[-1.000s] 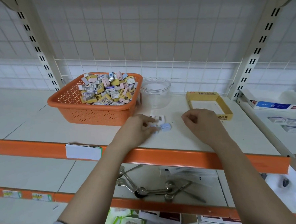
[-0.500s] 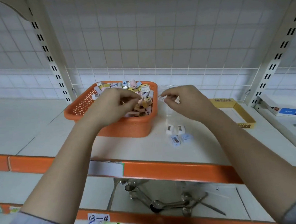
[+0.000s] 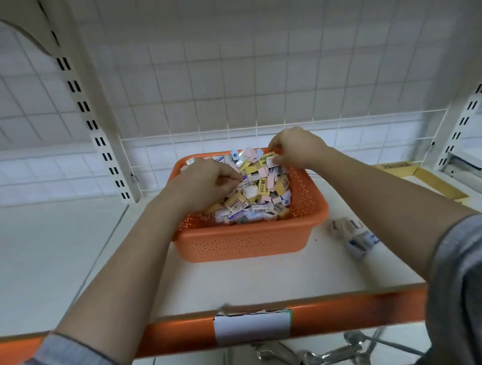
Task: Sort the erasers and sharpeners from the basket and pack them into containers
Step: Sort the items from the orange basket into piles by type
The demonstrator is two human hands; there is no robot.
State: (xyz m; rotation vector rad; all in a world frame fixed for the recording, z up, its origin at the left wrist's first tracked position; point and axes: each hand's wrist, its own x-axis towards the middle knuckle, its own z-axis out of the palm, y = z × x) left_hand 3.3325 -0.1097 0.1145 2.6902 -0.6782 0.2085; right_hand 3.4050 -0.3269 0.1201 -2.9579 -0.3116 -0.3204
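1. Lower shelf, below the front edge: metal spoons (image 3: 331, 354) lying loose.
2. Front edge of the shelf (image 3: 267, 281): orange rail with a white label (image 3: 252, 327).
3. Near the right edge, a small cluster of sharpeners (image 3: 352, 233) on the shelf, just beside the basket.
4. Orange basket (image 3: 245, 242) mid-shelf, heaped with erasers and sharpeners (image 3: 258, 192).
5. Left hand (image 3: 206, 181) in the pile, fingers curled; what it holds, cannot tell.
6. Right hand (image 3: 296, 148) at the basket's far rim, pinching a small piece.
7. Far right corner: yellow box (image 3: 421, 177).
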